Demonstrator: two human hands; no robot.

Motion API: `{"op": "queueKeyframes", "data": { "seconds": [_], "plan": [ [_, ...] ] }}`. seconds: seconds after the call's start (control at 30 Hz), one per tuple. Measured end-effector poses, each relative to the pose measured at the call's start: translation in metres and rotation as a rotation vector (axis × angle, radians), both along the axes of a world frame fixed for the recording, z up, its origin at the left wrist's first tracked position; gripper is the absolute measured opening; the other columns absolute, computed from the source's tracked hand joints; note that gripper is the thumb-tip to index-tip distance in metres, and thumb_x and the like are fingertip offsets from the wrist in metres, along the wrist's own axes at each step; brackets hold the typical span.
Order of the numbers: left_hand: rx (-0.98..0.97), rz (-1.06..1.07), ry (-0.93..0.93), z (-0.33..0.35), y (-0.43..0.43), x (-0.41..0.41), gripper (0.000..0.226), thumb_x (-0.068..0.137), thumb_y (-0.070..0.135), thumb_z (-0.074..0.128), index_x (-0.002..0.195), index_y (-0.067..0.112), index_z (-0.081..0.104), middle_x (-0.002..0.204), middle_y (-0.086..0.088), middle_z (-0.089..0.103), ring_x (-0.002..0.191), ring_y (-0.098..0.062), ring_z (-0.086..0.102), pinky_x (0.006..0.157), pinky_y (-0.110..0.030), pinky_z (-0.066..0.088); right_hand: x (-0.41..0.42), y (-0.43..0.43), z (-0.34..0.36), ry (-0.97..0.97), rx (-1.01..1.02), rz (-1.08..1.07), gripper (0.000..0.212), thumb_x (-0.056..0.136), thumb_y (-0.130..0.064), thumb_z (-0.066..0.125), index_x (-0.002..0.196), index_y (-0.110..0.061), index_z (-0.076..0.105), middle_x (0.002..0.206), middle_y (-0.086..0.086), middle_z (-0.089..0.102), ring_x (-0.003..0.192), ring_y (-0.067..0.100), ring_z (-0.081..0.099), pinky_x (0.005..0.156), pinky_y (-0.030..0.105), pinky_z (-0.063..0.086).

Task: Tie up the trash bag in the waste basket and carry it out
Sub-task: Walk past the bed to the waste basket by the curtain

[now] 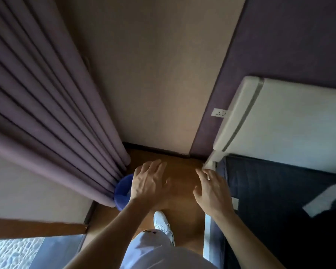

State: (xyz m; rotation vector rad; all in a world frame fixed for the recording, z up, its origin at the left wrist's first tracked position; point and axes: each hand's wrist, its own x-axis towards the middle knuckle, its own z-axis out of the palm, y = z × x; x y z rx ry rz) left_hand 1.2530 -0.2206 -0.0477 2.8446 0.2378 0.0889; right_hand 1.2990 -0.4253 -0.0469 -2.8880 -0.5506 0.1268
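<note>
A blue waste basket [122,189] stands on the brown floor, half hidden under the hem of the purple curtain and behind my left wrist. Its inside looks blue; a bag cannot be made out. My left hand [148,180] hovers just right of the basket's rim, fingers spread, holding nothing. My right hand [211,190] is stretched out further right, over the floor next to the bed's edge, also spread and empty.
The purple curtain [52,105] hangs along the left. A bed with a dark cover [270,191] and a white headboard [275,117] fills the right. A narrow strip of floor [182,171] runs ahead to the wall. My white shoe [162,224] steps forward on it.
</note>
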Motion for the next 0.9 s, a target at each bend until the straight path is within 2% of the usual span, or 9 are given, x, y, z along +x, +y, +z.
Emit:
{"op": "queueKeyframes", "data": {
  "seconds": [0.07, 0.27, 0.43, 0.6, 0.73, 0.9],
  "plan": [
    [-0.010, 0.058, 0.008, -0.003, 0.018, 0.021, 0.057, 0.081, 0.053, 0.046, 0.127, 0.023, 0.061, 0.129, 0.000, 0.065, 0.116, -0.027, 0.060, 0.091, -0.047, 0.049, 0.034, 0.017, 0.002, -0.007, -0.017, 0.049, 0.056, 0.080, -0.026, 0.070, 0.133, -0.015, 0.059, 0.126, 0.009, 0.067, 0.115, 0.028, 0.064, 0.098, 0.045, 0.053],
    [0.025, 0.219, 0.018, -0.007, 0.073, 0.044, 0.057, 0.080, 0.053, 0.044, 0.122, 0.020, 0.066, 0.122, -0.002, 0.069, 0.107, -0.029, 0.065, 0.086, -0.045, 0.052, 0.096, 0.079, 0.004, -0.013, 0.002, 0.178, 0.055, 0.077, -0.024, 0.076, 0.130, -0.013, 0.064, 0.121, 0.011, 0.069, 0.109, 0.030, 0.066, 0.091, 0.046, 0.056],
    [0.004, 0.419, 0.039, -0.010, 0.106, 0.018, 0.052, 0.076, 0.047, 0.062, 0.120, 0.020, 0.067, 0.118, -0.003, 0.071, 0.105, -0.030, 0.066, 0.085, -0.044, 0.053, 0.114, 0.132, -0.006, 0.018, 0.008, 0.386, 0.056, 0.084, -0.029, 0.065, 0.138, -0.016, 0.056, 0.133, 0.008, 0.064, 0.122, 0.027, 0.060, 0.102, 0.044, 0.049],
    [-0.056, 0.652, 0.065, -0.015, 0.115, -0.028, 0.055, 0.073, 0.050, 0.054, 0.119, 0.022, 0.065, 0.117, 0.001, 0.070, 0.104, -0.030, 0.064, 0.083, -0.041, 0.053, 0.123, 0.171, -0.019, 0.041, 0.025, 0.569, 0.056, 0.083, -0.027, 0.064, 0.138, -0.014, 0.057, 0.132, 0.011, 0.064, 0.121, 0.029, 0.060, 0.101, 0.046, 0.050],
    [-0.079, 0.826, 0.118, -0.014, 0.109, -0.059, 0.050, 0.075, 0.051, 0.056, 0.118, 0.026, 0.063, 0.117, 0.003, 0.069, 0.106, -0.029, 0.063, 0.082, -0.041, 0.050, 0.128, 0.188, -0.031, 0.075, 0.031, 0.681, 0.057, 0.084, -0.027, 0.067, 0.138, -0.013, 0.057, 0.133, 0.013, 0.064, 0.121, 0.030, 0.060, 0.100, 0.046, 0.051],
    [-0.038, 0.929, 0.151, -0.025, 0.096, -0.081, 0.055, 0.077, 0.056, 0.049, 0.121, 0.026, 0.062, 0.121, 0.001, 0.069, 0.106, -0.029, 0.065, 0.082, -0.040, 0.051, 0.131, 0.196, -0.044, 0.125, 0.040, 0.735, 0.058, 0.081, -0.024, 0.070, 0.136, -0.012, 0.058, 0.132, 0.014, 0.064, 0.121, 0.032, 0.061, 0.099, 0.049, 0.051]
  ]
}}
